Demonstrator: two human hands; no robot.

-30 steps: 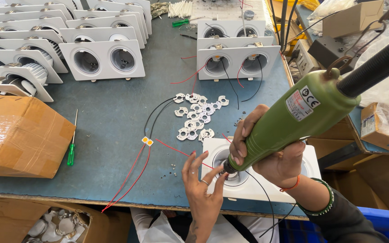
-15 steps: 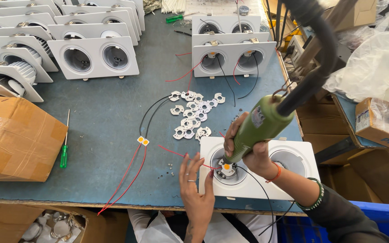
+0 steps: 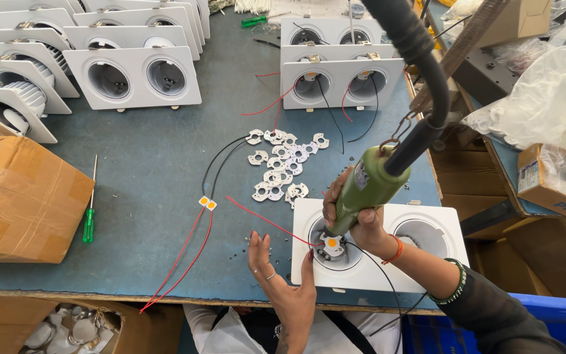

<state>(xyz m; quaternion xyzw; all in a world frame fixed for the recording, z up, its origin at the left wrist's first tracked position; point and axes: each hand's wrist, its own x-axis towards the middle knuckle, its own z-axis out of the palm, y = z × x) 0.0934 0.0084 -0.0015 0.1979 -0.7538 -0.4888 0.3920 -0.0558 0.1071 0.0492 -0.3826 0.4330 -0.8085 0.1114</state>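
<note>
I see my right hand [image 3: 355, 219] gripping the green electric screwdriver [image 3: 365, 187] upright over the near white twin downlight housing [image 3: 378, 246], my open left hand [image 3: 283, 275] bracing its left edge.

The scene is bright and evenly lit, with soft white light that seems to come from above. Shadows are short and faint: a thin dark edge lies under the white lamp housings [image 3: 132, 77] and beside the green screwdriver [image 3: 89, 223] on the blue-grey table [image 3: 145, 177]. The clear plastic bags [image 3: 545, 92] at the right carry pale glare and look nearly washed out. The wide lens bends straight lines toward the borders, so the table edge curves and the corners stretch. The middle is sharp; the black hose [image 3: 420, 59] of the green power driver [image 3: 365, 190], close to the camera, is slightly soft, as are the outer corners.
</note>
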